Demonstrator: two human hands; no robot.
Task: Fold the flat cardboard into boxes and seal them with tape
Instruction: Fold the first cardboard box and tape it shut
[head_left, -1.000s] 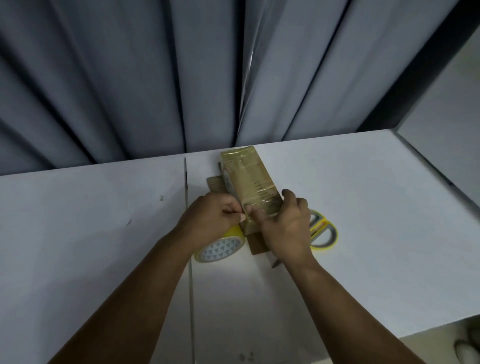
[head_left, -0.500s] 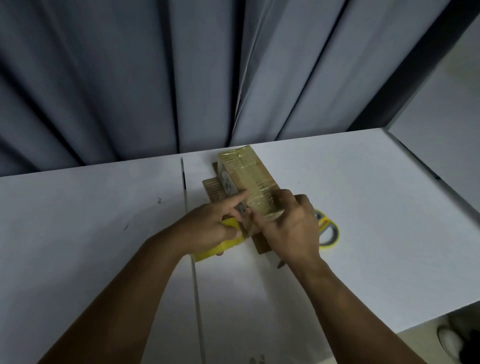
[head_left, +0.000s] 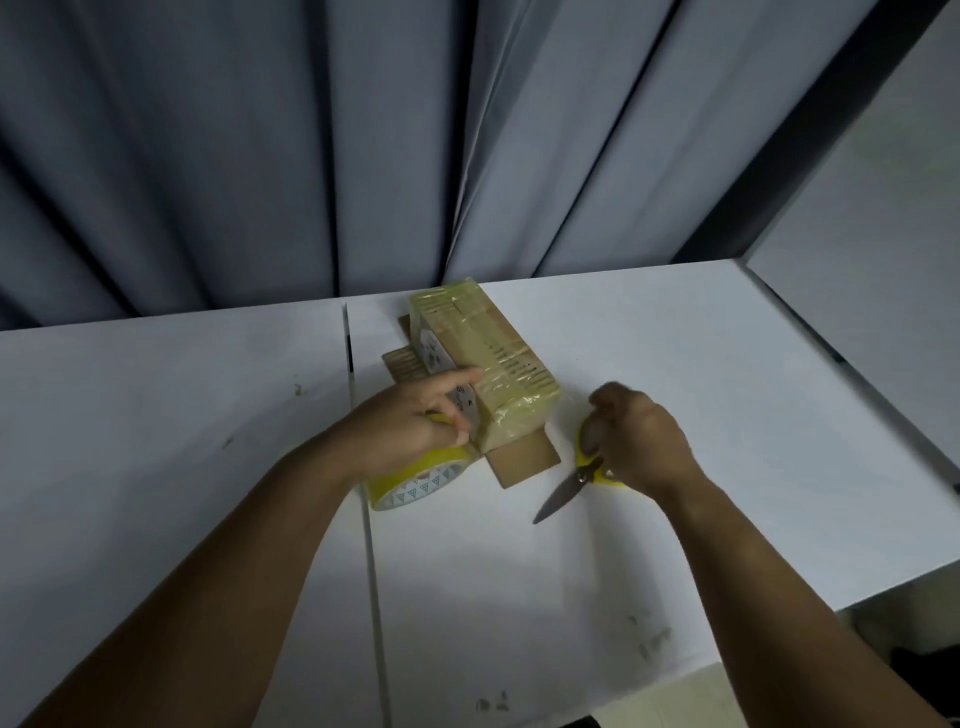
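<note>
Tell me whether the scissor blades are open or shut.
Shut: the scissors show both blades together as one narrow point, with the right hand gripping the handles.

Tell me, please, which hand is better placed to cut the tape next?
Right. The right hand grips the yellow-handled scissors beside the taped box, while the left hand holds the tape roll against the box's near end.

The right hand (head_left: 641, 441) hides the scissors (head_left: 566, 488) handles, the left hand (head_left: 410, 426) half the tape roll (head_left: 415, 480)
</note>
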